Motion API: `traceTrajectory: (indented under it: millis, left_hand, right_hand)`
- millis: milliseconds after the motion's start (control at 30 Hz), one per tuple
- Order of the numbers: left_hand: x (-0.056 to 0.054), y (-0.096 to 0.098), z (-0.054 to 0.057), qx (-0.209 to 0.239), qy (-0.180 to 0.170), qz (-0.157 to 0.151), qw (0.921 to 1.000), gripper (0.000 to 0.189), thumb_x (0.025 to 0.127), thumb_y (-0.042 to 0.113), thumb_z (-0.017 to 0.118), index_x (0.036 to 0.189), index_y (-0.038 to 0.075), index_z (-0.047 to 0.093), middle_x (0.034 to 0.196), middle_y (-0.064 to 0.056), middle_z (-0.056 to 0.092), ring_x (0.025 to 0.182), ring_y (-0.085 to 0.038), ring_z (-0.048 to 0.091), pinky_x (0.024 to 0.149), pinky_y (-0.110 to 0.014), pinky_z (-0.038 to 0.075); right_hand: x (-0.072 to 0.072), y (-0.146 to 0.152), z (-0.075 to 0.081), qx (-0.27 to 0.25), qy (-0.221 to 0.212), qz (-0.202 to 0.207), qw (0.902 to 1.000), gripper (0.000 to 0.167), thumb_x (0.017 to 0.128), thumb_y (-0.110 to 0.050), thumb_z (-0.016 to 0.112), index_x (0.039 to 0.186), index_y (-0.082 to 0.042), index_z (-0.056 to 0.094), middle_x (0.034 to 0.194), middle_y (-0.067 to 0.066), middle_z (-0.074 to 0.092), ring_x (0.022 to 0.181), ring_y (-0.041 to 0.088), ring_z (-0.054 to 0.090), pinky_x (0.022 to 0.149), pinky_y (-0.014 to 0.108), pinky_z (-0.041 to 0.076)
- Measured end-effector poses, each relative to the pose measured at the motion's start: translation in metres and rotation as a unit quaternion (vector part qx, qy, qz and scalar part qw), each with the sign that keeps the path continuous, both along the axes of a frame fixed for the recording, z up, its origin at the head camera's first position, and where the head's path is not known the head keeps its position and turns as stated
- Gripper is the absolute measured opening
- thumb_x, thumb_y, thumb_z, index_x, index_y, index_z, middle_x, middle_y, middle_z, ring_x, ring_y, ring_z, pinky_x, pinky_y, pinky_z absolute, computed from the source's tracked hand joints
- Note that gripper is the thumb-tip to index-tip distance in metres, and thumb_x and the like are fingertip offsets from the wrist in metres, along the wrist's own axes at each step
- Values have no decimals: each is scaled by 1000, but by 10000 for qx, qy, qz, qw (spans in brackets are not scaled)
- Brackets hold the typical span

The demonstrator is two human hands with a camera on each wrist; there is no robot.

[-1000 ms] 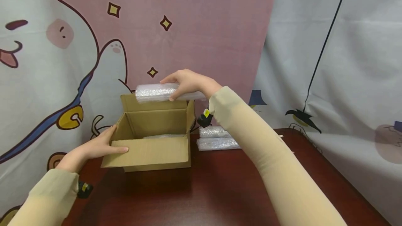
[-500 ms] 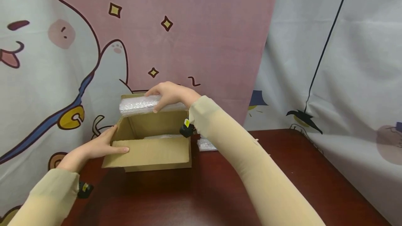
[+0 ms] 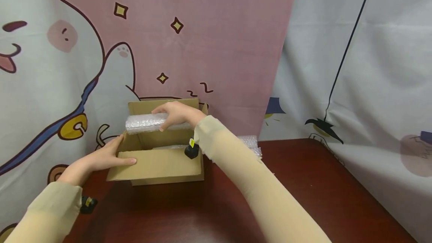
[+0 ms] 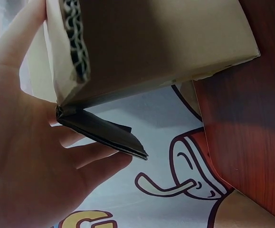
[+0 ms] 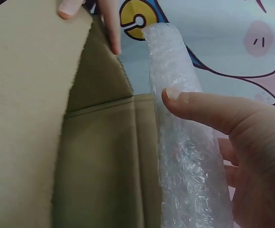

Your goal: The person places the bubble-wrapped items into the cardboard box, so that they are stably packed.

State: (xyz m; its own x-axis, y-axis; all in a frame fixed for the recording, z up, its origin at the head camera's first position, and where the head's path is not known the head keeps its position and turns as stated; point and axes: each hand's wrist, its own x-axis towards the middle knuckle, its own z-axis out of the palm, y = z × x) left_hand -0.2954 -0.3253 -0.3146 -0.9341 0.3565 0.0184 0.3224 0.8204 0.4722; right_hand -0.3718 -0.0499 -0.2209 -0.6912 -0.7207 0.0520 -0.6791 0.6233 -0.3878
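An open cardboard box [image 3: 162, 164] stands on the table, its front flap folded outward. My left hand [image 3: 102, 157] holds the box's left front corner, thumb on the front flap. In the left wrist view, its fingers [image 4: 99, 171] lie behind a side flap [image 4: 106, 130]. Above the box opening, my right hand [image 3: 179, 113] grips a roll of bubble wrap [image 3: 145, 123] from above. The right wrist view shows the thumb on the near side of the roll [image 5: 189, 156], with the other fingers partly hidden behind it. Some clear plastic wrap [image 3: 170, 147] shows inside the box.
More bubble wrap [image 3: 249, 143] lies on the dark red table [image 3: 303, 186] right of the box, partly hidden by my right sleeve. A printed cloth [image 3: 216, 40] hangs behind the table.
My right hand has carried the bubble wrap roll left and down, from above the box's back flap to just over its opening. My left hand stays on the box corner.
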Motion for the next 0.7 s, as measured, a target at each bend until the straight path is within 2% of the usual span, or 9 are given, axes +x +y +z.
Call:
traceTrajectory:
  millis: [167, 433, 700]
  left_hand:
    - [1, -2, -1, 8, 24, 26, 10000, 116, 82, 45, 74, 146, -18, 1, 148, -44, 6, 134, -61, 9, 101, -73, 17]
    - [3, -1, 1, 12, 20, 51, 10000, 116, 82, 46, 74, 147, -17, 1, 148, -44, 6, 134, -60, 8, 102, -73, 16]
    - [4, 1, 1, 14, -10, 32, 10000, 115, 82, 46, 74, 147, -18, 3, 149, -44, 5, 135, -60, 7, 102, -72, 15]
  right_hand:
    - [0, -6, -12, 78, -127, -81, 9999, 67, 85, -24, 77, 145, -23, 48, 147, -4, 45, 134, 14, 41, 106, 29, 36]
    - [-5, -10, -25, 80, -45, -15, 10000, 67, 83, -24, 79, 143, -20, 51, 145, 1, 49, 131, 16, 44, 105, 28, 36]
    - [-6, -10, -37, 202, -519, -30, 9984, 65, 84, -23, 78, 143, -17, 51, 145, 0, 48, 130, 17, 46, 102, 27, 39]
